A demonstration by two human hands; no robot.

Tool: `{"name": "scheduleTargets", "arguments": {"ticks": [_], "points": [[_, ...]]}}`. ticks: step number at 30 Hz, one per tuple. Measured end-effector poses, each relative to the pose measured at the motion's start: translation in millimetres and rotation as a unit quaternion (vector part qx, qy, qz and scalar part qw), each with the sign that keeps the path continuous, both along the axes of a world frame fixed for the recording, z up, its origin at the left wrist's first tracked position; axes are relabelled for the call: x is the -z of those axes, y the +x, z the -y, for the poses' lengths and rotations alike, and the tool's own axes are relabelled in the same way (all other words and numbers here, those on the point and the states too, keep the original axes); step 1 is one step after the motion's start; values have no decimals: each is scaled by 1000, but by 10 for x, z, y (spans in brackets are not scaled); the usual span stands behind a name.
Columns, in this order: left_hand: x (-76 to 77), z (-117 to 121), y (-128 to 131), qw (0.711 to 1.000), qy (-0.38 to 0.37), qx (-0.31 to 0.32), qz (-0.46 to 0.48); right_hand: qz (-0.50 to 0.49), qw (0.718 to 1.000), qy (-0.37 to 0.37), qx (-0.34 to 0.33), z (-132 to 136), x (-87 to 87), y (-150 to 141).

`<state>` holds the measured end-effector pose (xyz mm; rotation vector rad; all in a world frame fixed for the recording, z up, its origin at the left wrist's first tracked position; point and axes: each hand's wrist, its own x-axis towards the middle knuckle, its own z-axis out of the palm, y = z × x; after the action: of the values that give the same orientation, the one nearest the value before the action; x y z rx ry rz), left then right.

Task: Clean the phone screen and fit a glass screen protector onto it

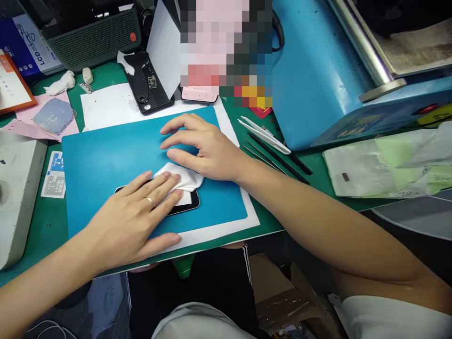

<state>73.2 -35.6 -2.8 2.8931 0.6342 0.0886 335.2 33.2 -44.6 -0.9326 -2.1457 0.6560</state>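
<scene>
A dark phone-like device with a rounded, light-edged frame lies on a blue mat, mostly hidden. Over it is spread a crumpled white wipe. My left hand, with a ring on one finger, rests flat across the device, its fingertips pressing on the wipe. Just beyond, my right hand is held with curved, parted fingers over the mat, close to the wipe's far edge; whether it touches the wipe I cannot tell. Nothing shows between its fingers.
Tweezers and dark slim tools lie right of the mat. A large blue machine stands at the back right, a plastic packet before it. Behind the mat sits a black phone-shaped piece. Left are wipe sachets and a grey metal box.
</scene>
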Motion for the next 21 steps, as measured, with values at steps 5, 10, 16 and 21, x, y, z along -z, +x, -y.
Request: {"name": "scheduleTargets", "arguments": {"ticks": [5, 10, 16, 21], "points": [[-46, -12, -122, 1000, 26, 7, -7, -3, 1000, 3, 0, -7, -1, -7], [-9, -27, 148, 999, 20, 39, -6, 0, 1000, -6, 7, -20, 8, -19], [-18, 7, 185, 999, -2, 37, -8, -7, 1000, -2, 6, -31, 17, -6], [-17, 135, -29, 1000, 23, -9, 2, 4, 1000, -14, 6, -28, 0, -7]]}}
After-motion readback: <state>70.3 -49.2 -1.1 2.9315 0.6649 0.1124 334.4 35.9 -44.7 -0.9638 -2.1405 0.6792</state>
